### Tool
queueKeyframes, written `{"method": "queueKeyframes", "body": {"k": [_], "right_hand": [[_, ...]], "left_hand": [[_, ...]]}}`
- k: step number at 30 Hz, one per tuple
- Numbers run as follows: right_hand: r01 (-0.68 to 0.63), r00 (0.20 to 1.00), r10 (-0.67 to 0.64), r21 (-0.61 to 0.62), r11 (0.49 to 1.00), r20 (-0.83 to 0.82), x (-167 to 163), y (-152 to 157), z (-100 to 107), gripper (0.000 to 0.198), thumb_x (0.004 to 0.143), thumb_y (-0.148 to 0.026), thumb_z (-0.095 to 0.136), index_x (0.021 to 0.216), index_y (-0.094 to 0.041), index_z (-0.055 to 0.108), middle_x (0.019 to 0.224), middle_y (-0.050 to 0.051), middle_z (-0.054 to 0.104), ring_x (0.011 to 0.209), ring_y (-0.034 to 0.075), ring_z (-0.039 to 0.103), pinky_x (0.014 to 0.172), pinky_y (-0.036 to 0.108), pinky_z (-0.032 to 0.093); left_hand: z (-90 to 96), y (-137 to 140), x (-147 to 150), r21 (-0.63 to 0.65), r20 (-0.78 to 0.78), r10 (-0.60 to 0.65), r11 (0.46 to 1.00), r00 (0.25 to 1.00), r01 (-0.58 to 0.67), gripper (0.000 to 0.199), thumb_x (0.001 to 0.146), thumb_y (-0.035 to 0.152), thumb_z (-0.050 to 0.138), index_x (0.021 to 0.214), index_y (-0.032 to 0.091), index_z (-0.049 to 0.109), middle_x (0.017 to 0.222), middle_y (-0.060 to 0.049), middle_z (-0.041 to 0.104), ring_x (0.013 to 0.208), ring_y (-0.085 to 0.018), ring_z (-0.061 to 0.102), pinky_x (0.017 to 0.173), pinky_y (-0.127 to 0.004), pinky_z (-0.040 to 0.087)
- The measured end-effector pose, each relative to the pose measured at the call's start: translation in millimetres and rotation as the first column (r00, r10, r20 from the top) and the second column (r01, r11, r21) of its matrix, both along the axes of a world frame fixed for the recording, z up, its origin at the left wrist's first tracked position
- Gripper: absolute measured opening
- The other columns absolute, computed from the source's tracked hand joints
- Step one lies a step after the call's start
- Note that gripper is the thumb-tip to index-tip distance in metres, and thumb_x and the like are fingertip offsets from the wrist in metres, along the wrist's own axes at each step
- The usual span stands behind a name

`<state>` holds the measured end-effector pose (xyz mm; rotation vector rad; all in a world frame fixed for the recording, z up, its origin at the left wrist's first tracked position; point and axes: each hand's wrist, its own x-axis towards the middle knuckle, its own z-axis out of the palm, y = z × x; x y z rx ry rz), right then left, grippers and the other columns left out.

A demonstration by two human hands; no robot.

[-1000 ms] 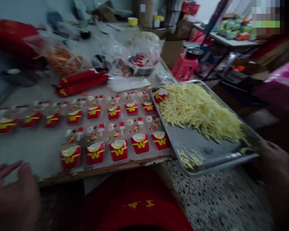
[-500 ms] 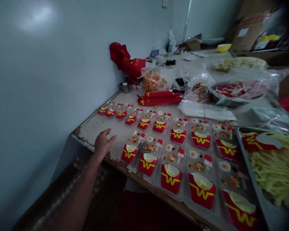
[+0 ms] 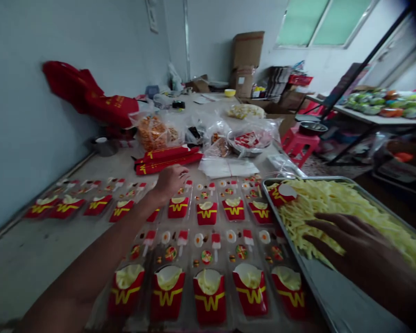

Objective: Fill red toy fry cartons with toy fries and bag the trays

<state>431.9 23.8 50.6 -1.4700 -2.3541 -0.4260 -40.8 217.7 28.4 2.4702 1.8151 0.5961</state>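
Note:
My left hand (image 3: 172, 181) reaches over the table, just in front of a stack of flat red cartons (image 3: 166, 158). Its fingers are loosely bent, and I see nothing held in them. Over a metal tray (image 3: 307, 277) on the right, my right hand (image 3: 357, 245) spreads its fingers at the edge of a heap of pale yellow toy fries (image 3: 333, 199). A red fry carton (image 3: 282, 193) lies in the tray's far left corner. Rows of clear packs cover the table, each with a red fry carton (image 3: 210, 296) marked with a yellow W and small toy foods.
Behind the packs lie a pile of clear bags (image 3: 227, 167), a bag of orange pieces (image 3: 154, 132) and a bagged bowl (image 3: 249, 141). A grey cup (image 3: 104, 146) stands by the left wall. Beyond the table's right edge is a pink stool (image 3: 300, 145) with a metal bowl.
The view has swung right. My left hand has moved from the table's front left edge to near the red cartons. My right hand has come into view over the tray.

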Motion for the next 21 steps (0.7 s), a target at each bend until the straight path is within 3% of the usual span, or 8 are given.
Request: {"method": "queueKeyframes", "body": {"k": [4,7,10,13,16,21], "right_hand": [[-0.156,0.976,0.178,-0.174,0.972,0.124,-39,51,8,0.020,0.103,-0.034,0.062,0.118,-0.027,0.074,0.120,0.012,0.075,0.108,0.029,0.069,0.092,0.046,0.053],[-0.225,0.950,0.271,-0.266,0.938,0.153,-58,78,18,0.016,0.101,-0.032,0.067,0.113,-0.025,0.075,0.107,0.009,0.076,0.097,0.025,0.070,0.087,0.039,0.051],[-0.245,0.957,0.279,-0.291,0.925,0.080,-53,112,17,0.015,0.101,-0.029,0.066,0.109,-0.022,0.077,0.100,0.008,0.076,0.090,0.022,0.070,0.082,0.034,0.048],[-0.251,0.968,0.240,-0.333,0.909,-0.073,-39,156,4,0.017,0.101,-0.032,0.066,0.106,-0.022,0.079,0.096,0.007,0.078,0.087,0.020,0.071,0.075,0.030,0.045],[-0.214,0.971,0.150,-0.405,0.889,-0.184,-33,197,-7,0.021,0.099,-0.039,0.067,0.104,-0.024,0.080,0.094,0.004,0.079,0.083,0.019,0.071,0.072,0.029,0.045],[-0.098,0.983,0.006,-0.506,0.857,-0.181,-40,221,-8,0.023,0.097,-0.040,0.068,0.105,-0.024,0.081,0.093,0.004,0.080,0.081,0.018,0.072,0.069,0.027,0.046]], "left_hand": [[-2.9,85,91,-0.163,-0.102,-0.254,0.958,0.962,0.236,0.032,0.093,0.032,0.071,0.120,0.016,0.078,0.125,-0.011,0.077,0.116,-0.024,0.071,0.103,-0.032,0.051],[-10.5,131,126,-0.263,-0.171,-0.340,0.920,0.925,0.290,0.064,0.075,0.034,0.087,0.133,0.013,0.071,0.141,-0.016,0.069,0.130,-0.030,0.064,0.108,-0.033,0.048],[-20.5,155,129,-0.347,-0.224,-0.403,0.884,0.887,0.314,0.082,0.061,0.046,0.093,0.133,0.013,0.070,0.142,-0.018,0.067,0.129,-0.034,0.062,0.104,-0.036,0.049],[-27.6,165,119,-0.412,-0.231,-0.467,0.842,0.854,0.349,0.068,0.067,0.054,0.088,0.121,0.015,0.074,0.123,-0.012,0.074,0.111,-0.029,0.067,0.090,-0.031,0.050],[-27.9,173,112,-0.446,-0.223,-0.511,0.811,0.831,0.379,0.055,0.071,0.049,0.083,0.115,0.017,0.076,0.108,-0.006,0.075,0.096,-0.023,0.067,0.079,-0.027,0.046],[-20.0,177,119,-0.479,-0.253,-0.589,0.765,0.767,0.430,0.039,0.071,0.038,0.077,0.105,0.019,0.078,0.096,-0.003,0.075,0.085,-0.020,0.063,0.072,-0.026,0.042]]}}
